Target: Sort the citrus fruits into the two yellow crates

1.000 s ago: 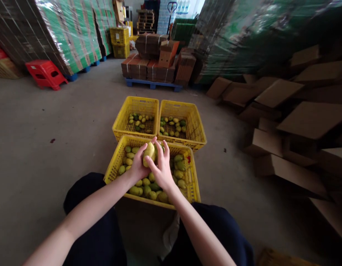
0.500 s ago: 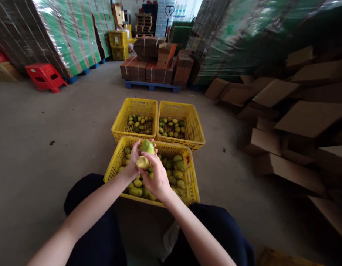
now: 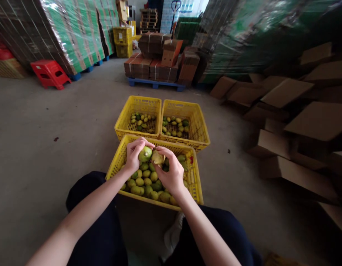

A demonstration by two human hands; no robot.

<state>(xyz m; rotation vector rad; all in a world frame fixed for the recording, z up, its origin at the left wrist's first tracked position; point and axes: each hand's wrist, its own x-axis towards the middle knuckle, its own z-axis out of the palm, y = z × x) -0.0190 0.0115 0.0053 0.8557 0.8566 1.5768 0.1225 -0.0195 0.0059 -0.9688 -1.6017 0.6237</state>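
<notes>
My left hand (image 3: 132,156) is closed round a green lemon (image 3: 145,154), its tip turned towards me. In the fingers of my right hand (image 3: 172,173) is a paler, yellowish lemon (image 3: 158,157) with a dull, uneven surface. The two fruits are side by side, very close together, above the near yellow crate (image 3: 199,186). Many green and yellow lemons (image 3: 139,181) lie in that crate, partly hidden by my hands and forearms.
Behind the near crate stand a left yellow crate (image 3: 123,127) and a right yellow crate (image 3: 200,127), each with several lemons. Cardboard boxes (image 3: 287,173) are heaped at the right. Flattened cartons sit on a blue pallet (image 3: 155,84); a red stool (image 3: 50,74) stands at the left.
My hands have moved apart from their crossed position. The yellowish lemon has gone right and now sits beside the green one instead of in front of it. The view has shifted slightly.
</notes>
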